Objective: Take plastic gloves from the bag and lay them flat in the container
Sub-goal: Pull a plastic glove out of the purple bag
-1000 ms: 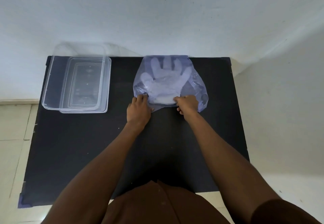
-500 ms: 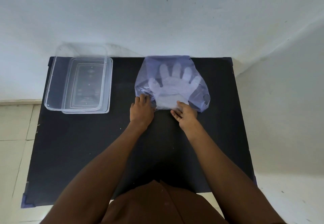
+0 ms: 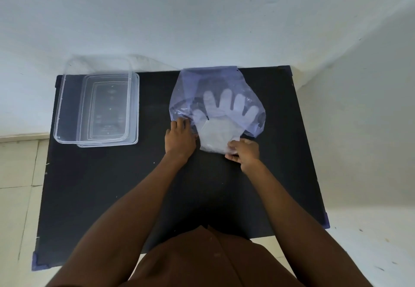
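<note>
- While the gloves (image 3: pixel 224 118) are lying partly inside the bag (image 3: pixel 215 100), their cuff end is sticking out of the bag's mouth toward six o'clock, and the five pale finger shapes are showing through the film, pointing toward twelve o'clock.
- Lying on the table (image 3: pixel 112 185), the bluish see-through bag is sitting at about one o'clock from the table's middle, its far edge reaching the table's back edge by the wall (image 3: pixel 202 17).
- At the cuff's five o'clock corner, the right hand (image 3: pixel 243 152) is pinching the glove plastic, with fingers curled and the thumb closing against them.
- At the bag's eight o'clock edge, the left hand (image 3: pixel 179 138) is pressing down on the film with its fingers held together and bent; whether it is gripping the film or only holding it flat, I cannot tell.
- Over at ten o'clock on the table, well apart from the bag, the clear container (image 3: pixel 67 98) is sitting open; it is resting on what looks like its clear lid (image 3: pixel 134 116), offset toward three o'clock.
- Both bare forearms are reaching in from six o'clock, above a brown garment (image 3: pixel 208 259).
</note>
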